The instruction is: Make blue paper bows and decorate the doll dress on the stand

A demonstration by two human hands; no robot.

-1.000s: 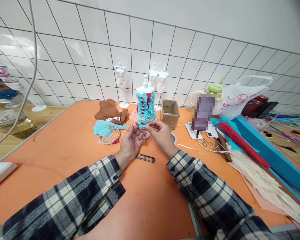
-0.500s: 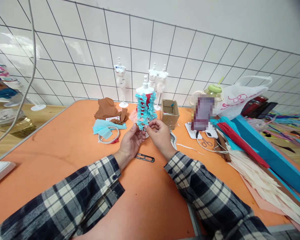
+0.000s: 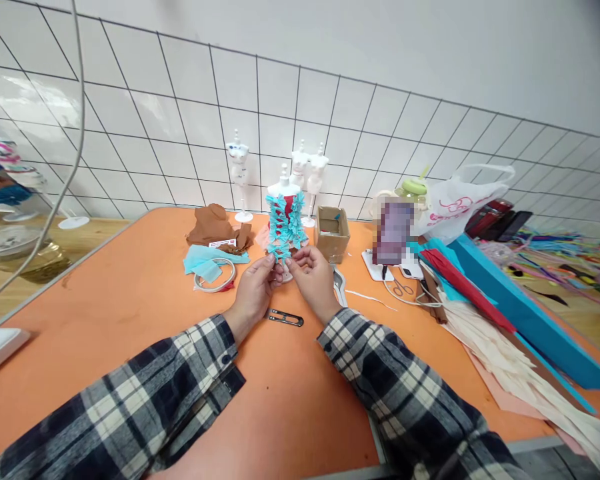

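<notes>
A small white mannequin [image 3: 283,189] stands upright on the orange table, dressed in red cloth with ruffled turquoise fabric [image 3: 280,248] in gathered strips down its front. At the lower end of that fabric, my left hand [image 3: 257,283] pinches its left side between thumb and fingers. My right hand [image 3: 314,277] pinches the same lower edge from the right, fingertips close to the left hand's. Both hands hide the mannequin's lower part and stand. Thread snips [image 3: 286,318] lie on the table just below my hands.
Behind stand several bare white mannequins [image 3: 238,167] and a small cardboard box [image 3: 332,235]. Left lie brown cloth [image 3: 210,225], light blue cloth [image 3: 200,262] and a white ring [image 3: 233,273]. On the right are a phone [image 3: 394,233] on a stand, scissors [image 3: 403,287] and cream fabric strips [image 3: 490,340].
The view has shifted slightly, so the scene sits a little lower and to the left. Both hands stay at the lower edge of the turquoise fabric, with barely any change in grip.
</notes>
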